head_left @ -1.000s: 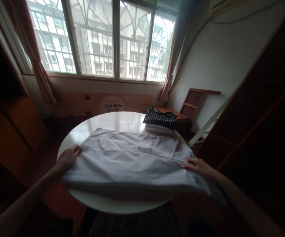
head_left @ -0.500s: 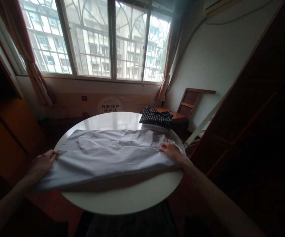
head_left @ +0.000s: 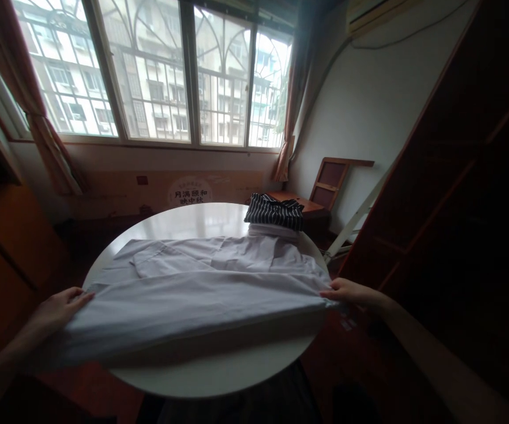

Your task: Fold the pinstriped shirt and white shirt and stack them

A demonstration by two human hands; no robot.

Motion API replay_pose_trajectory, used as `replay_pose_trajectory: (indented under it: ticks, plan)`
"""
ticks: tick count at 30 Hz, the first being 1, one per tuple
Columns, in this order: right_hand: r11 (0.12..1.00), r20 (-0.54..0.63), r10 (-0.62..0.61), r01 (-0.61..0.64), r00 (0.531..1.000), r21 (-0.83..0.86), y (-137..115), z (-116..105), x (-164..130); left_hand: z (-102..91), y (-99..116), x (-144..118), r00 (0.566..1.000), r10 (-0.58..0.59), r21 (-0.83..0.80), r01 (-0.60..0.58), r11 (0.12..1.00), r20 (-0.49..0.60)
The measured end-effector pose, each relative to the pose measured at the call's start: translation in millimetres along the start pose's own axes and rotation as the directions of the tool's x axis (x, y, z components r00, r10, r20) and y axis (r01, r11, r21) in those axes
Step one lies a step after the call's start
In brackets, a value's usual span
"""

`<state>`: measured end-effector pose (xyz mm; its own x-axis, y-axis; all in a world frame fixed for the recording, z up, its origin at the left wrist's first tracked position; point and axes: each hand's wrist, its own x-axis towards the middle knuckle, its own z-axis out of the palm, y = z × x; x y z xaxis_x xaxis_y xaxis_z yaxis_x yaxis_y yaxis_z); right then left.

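Observation:
A pale grey-white garment, seemingly a shirt [head_left: 201, 300], lies spread across a round white table [head_left: 219, 377], its near part folded over toward the far side. At the table's left edge my left hand [head_left: 62, 307] pinches the cloth, and some of it hangs below that hand. On the right, my right hand [head_left: 351, 292] has its fingers closed on the garment's other end, just past the table edge. Behind the shirt sits a folded black-and-white striped garment [head_left: 274, 212] on top of folded white cloth [head_left: 272, 231].
A wooden chair [head_left: 331, 182] stands beyond the table at the right, near a pale folding frame [head_left: 355, 227]. Dark reddish wooden panels [head_left: 417, 235] lean in from the right. Barred windows [head_left: 148, 82] and curtains [head_left: 45, 141] line the back.
My right hand has slid rightward and a little down along the shirt to its right end. My left hand still grips the left side, slightly lower in view. The camera view has shifted slightly.

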<state>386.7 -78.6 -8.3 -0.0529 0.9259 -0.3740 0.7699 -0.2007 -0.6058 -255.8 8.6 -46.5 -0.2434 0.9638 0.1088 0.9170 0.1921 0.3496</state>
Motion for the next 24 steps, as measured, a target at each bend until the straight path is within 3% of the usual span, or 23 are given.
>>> replay_pose_trajectory:
  ticks: [3, 5, 6, 8, 9, 11, 14, 17, 20, 22, 24]
  plan:
    - [0.986, -0.023, 0.053, -0.056, 0.998, -0.155, 7, -9, -8, 1.9, 5, -7, 0.992, -0.046, 0.022, 0.043, 0.999, 0.121]
    - [0.949, -0.198, 0.074, -0.130, 0.977, -0.288, 5, -12, -9, 3.6, 12, -15, 1.000, -0.001, 0.112, 0.002, 0.994, -0.009]
    - [0.927, -0.321, 0.048, -0.162, 0.946, -0.339, 0, -12, -8, 4.5, 18, -19, 0.991, 0.056, 0.162, -0.037, 0.986, -0.118]
    - [0.903, -0.535, -0.099, -0.150, 0.839, -0.403, -17, -4, -3, 6.6, 38, -28, 0.914, 0.254, 0.231, -0.186, 0.955, -0.316]
    - [0.900, -0.606, -0.200, -0.100, 0.770, -0.424, -30, 5, 0, 8.2, 53, -34, 0.857, 0.347, 0.239, -0.271, 0.932, -0.381]
    - [0.877, -0.620, -0.419, 0.118, 0.663, -0.467, -62, 32, 10, 15.0, 94, -48, 0.781, 0.496, 0.141, -0.481, 0.865, -0.379]
    - [0.750, -0.450, -0.657, 0.465, 0.604, -0.470, -115, 90, 30, 38.0, 166, -77, 0.674, 0.691, -0.029, -0.721, 0.692, -0.260]
    - [0.636, -0.248, -0.766, 0.644, 0.593, -0.426, -148, 142, 52, 70.8, 218, -98, 0.530, 0.845, -0.119, -0.846, 0.520, -0.075]
    - [0.635, -0.151, -0.745, 0.622, 0.649, -0.459, -148, 163, 68, 92.5, 224, -94, 0.529, 0.843, -0.128, -0.833, 0.538, 0.097]
    - [0.637, -0.104, -0.718, 0.590, 0.688, -0.496, -132, 155, 71, 93.4, 202, -80, 0.548, 0.822, -0.108, -0.818, 0.566, 0.158]
    - [0.659, -0.106, -0.679, 0.539, 0.726, -0.524, -109, 136, 70, 85.0, 169, -61, 0.617, 0.768, -0.051, -0.773, 0.632, 0.174]
